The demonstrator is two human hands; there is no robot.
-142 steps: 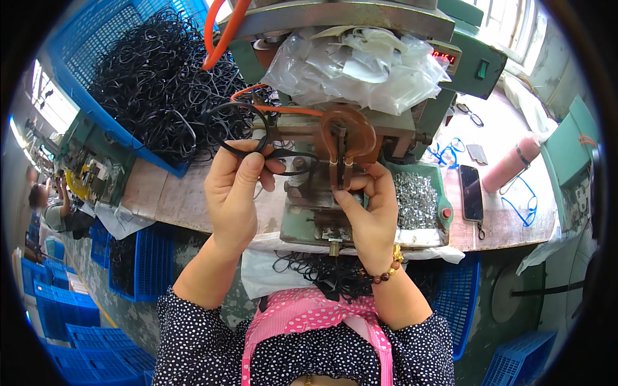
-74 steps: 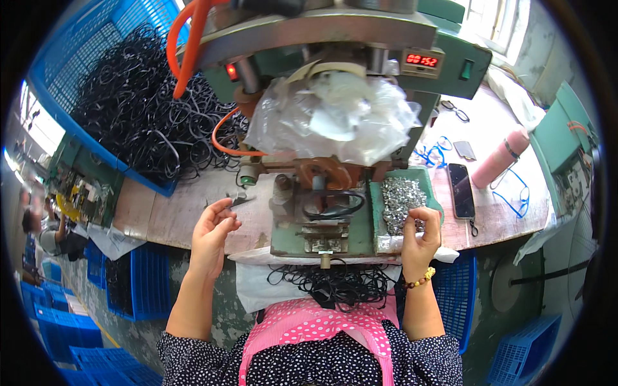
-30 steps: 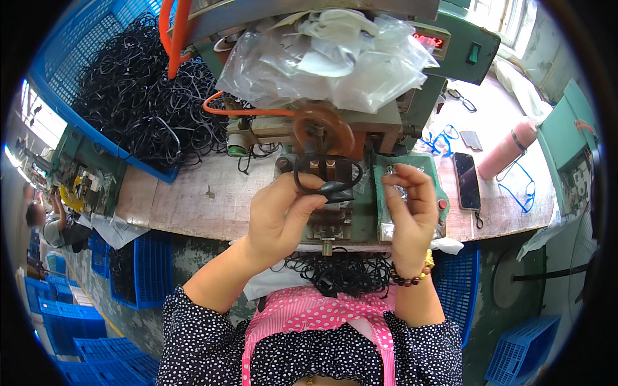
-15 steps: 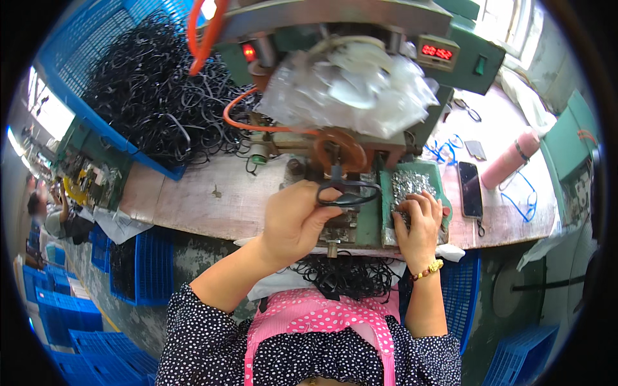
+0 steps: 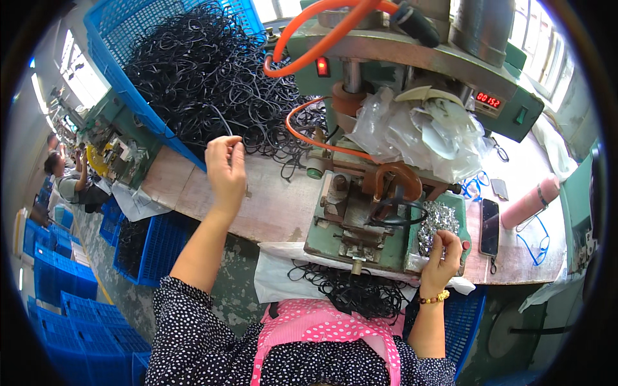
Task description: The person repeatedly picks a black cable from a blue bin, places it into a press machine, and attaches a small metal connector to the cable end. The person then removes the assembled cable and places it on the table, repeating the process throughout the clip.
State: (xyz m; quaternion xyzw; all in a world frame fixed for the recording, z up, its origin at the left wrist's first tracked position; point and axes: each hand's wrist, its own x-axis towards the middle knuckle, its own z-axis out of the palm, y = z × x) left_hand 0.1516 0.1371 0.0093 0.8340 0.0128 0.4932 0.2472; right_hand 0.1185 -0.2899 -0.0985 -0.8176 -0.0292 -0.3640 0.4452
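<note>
My left hand [image 5: 226, 174] is raised at the near edge of a heap of thin black straps [image 5: 206, 77], its fingers pinched where one strap end meets the fingertips. Over the tray of small shiny metal pieces [image 5: 439, 225], my right hand [image 5: 443, 260] has thumb and forefinger together. What that pinch holds, if anything, is too small to make out. Between the hands stands a green press [image 5: 351, 222] with a black loop [image 5: 402, 204] at its working point, touched by neither hand. More black straps [image 5: 354, 289] lie across my lap.
A blue crate [image 5: 122, 83] holds the heap at the back left. Orange hoses [image 5: 309, 32] arch over the press, with plastic bags [image 5: 418, 128] tied to it. On the right lie a phone [image 5: 489, 226], a pink bottle [image 5: 531, 202] and blue cords [image 5: 535, 241].
My left hand has let go of the black loop at the press and moved left to the strap heap. My right hand has lifted from the metal pieces into a pinch. The view has shifted.
</note>
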